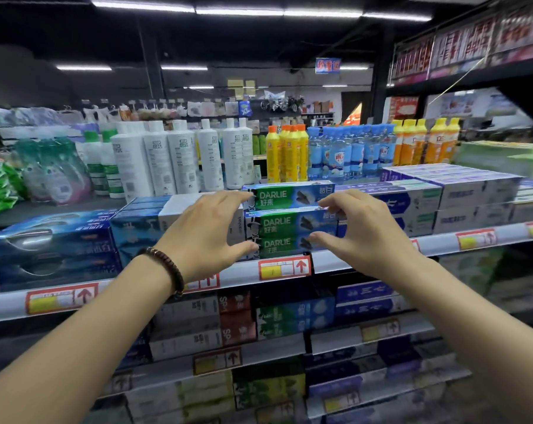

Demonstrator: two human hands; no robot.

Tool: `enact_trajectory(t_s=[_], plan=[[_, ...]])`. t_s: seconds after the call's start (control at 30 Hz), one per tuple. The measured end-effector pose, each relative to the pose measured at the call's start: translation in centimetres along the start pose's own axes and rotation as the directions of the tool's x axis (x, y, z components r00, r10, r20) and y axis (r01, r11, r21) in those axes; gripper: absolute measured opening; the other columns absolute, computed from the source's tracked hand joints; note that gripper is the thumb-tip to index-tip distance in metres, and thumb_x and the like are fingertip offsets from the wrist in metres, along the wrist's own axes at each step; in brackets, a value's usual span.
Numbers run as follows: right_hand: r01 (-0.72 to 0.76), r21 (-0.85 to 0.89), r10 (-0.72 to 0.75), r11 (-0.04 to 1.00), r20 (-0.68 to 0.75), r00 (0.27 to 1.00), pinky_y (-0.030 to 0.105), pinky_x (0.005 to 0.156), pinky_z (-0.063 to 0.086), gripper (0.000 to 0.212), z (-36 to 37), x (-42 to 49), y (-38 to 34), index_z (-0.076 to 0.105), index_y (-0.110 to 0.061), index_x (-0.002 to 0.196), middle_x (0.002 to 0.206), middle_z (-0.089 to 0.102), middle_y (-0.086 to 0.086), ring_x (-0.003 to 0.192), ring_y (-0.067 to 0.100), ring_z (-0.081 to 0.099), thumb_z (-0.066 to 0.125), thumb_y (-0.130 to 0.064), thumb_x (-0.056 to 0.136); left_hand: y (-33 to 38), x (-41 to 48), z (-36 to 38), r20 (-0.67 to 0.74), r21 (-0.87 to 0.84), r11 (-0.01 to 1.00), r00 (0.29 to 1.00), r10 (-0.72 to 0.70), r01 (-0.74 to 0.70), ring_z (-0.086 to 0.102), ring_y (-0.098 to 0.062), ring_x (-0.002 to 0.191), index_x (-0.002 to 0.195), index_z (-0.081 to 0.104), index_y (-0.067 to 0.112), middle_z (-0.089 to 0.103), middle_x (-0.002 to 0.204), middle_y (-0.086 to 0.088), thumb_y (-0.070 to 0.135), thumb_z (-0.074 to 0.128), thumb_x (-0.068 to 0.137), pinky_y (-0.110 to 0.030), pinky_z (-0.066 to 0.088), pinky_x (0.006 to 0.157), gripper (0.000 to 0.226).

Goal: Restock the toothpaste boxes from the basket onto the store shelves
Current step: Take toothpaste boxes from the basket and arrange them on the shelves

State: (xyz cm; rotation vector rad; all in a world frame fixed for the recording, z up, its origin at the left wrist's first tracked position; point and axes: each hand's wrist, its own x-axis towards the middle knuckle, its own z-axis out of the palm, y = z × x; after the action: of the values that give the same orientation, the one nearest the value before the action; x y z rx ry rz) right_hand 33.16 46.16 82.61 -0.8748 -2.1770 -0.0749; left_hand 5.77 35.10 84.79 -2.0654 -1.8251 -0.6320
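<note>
Three Darlie toothpaste boxes (289,220) lie stacked flat at the centre of the frame, on the top shelf (439,246), long faces forward. Each face runs from green into blue and bears white "DARLIE" lettering, Chinese characters and a dark charcoal picture.

The left hand (210,237) is curved in a wide C at the stack's left end, with a fingertip at the top box and the thumb at the bottom one. The right hand (360,231) makes the same shape over the right half. Whether either hand grasps the stack or only touches it cannot be told.

The hands cover both ends of the boxes, and the shelf rail cuts off the lowest box's characters. The yellow price tag (285,267) below is unreadable. The packs on the lower shelves (277,319) are blurred, and those at the frame's bottom edge are too dark to read.
</note>
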Motion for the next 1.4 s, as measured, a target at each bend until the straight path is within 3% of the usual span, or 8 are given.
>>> enact_trajectory(t_s=[0.2, 0.37, 0.6, 0.83, 1.07, 1.27, 1.4], plan=[[0.019, -0.028, -0.019, 0.999, 0.006, 1.000, 0.041, 0.099, 0.050, 0.057, -1.1, 1.8, 3.2, 0.065, -0.019, 0.133, 0.115, 0.063, -0.001, 0.111, 0.021, 0.057, 0.083, -0.048, 0.086, 1.0, 2.6, 0.5, -0.034, 0.005, 1.000, 0.999, -0.020, 0.020, 0.042, -0.020, 0.144, 0.159, 0.034, 0.032, 0.046, 0.157, 0.004, 0.063, 0.074, 0.085, -0.041, 0.036, 0.121, 0.090], [0.033, -0.050, -0.031, 0.998, 0.042, 0.999, 0.045, 0.110, 0.039, 0.064, -1.3, 4.4, 5.4, 0.058, -0.024, 0.143, 0.134, 0.059, 0.003, 0.131, 0.025, 0.049, 0.080, -0.051, 0.089, 1.3, 5.1, 1.0, -0.002, 0.007, 0.998, 0.998, -0.057, 0.057, 0.039, -0.022, 0.146, 0.160, 0.028, 0.036, 0.044, 0.159, 0.001, 0.064, 0.077, 0.082, -0.043, 0.034, 0.122, 0.097], [0.036, -0.079, -0.020, 0.996, 0.196, 0.980, 0.054, 0.115, 0.026, 0.046, -0.6, 8.3, 6.6, 0.047, -0.038, 0.152, 0.151, 0.053, -0.002, 0.143, 0.027, 0.040, 0.059, -0.037, 0.107, 0.7, 6.9, 2.5, 0.091, 0.061, 0.993, 0.991, -0.102, 0.097, 0.045, -0.025, 0.137, 0.160, 0.007, 0.056, 0.049, 0.150, 0.000, 0.074, 0.075, 0.075, -0.047, 0.040, 0.117, 0.110], [0.070, -0.066, -0.054, 0.995, 0.226, 0.973, 0.061, 0.114, 0.025, 0.041, 0.3, 9.5, 7.6, 0.053, -0.043, 0.149, 0.147, 0.059, -0.003, 0.143, 0.029, 0.041, 0.057, -0.033, 0.109, -0.2, 7.6, 2.0, 0.113, 0.103, 0.990, 0.987, -0.112, 0.100, 0.046, -0.021, 0.132, 0.153, 0.001, 0.070, 0.052, 0.145, 0.001, 0.079, 0.069, 0.074, -0.048, 0.042, 0.114, 0.104], [0.061, -0.003, -0.059, 0.998, 0.210, 0.976, 0.056, 0.108, 0.034, 0.031, 0.9, 9.7, 8.3, 0.063, -0.046, 0.136, 0.128, 0.067, -0.005, 0.129, 0.027, 0.053, 0.064, -0.040, 0.105, -0.5, 7.2, 1.8, 0.118, 0.073, 0.988, 0.982, -0.146, 0.138, 0.047, -0.013, 0.122, 0.153, 0.029, 0.063, 0.047, 0.125, 0.013, 0.071, 0.076, 0.074, -0.050, 0.036, 0.116, 0.092], [0.046, 0.078, -0.059, 0.996, 0.178, 0.982, 0.054, 0.105, 0.040, 0.027, 1.0, 10.0, 8.3, 0.068, -0.046, 0.126, 0.118, 0.070, -0.007, 0.118, 0.020, 0.060, 0.071, -0.039, 0.100, 0.2, 7.2, 1.4, 0.089, 0.123, 0.980, 0.982, -0.168, 0.156, 0.041, -0.007, 0.108, 0.147, 0.033, 0.067, 0.041, 0.106, 0.022, 0.072, 0.076, 0.072, -0.038, 0.024, 0.099, 0.086], [0.050, 0.105, -0.068, 0.993, 0.183, 0.981, 0.057, 0.105, 0.043, 0.026, 1.0, 10.0, 8.5, 0.069, -0.046, 0.124, 0.118, 0.071, -0.010, 0.116, 0.018, 0.061, 0.072, -0.040, 0.099, 0.3, 7.1, 1.4, 0.072, 0.161, 0.975, 0.984, -0.163, 0.150, 0.040, -0.006, 0.102, 0.145, 0.035, 0.067, 0.040, 0.100, 0.026, 0.075, 0.075, 0.071, -0.039, 0.026, 0.101, 0.085]])
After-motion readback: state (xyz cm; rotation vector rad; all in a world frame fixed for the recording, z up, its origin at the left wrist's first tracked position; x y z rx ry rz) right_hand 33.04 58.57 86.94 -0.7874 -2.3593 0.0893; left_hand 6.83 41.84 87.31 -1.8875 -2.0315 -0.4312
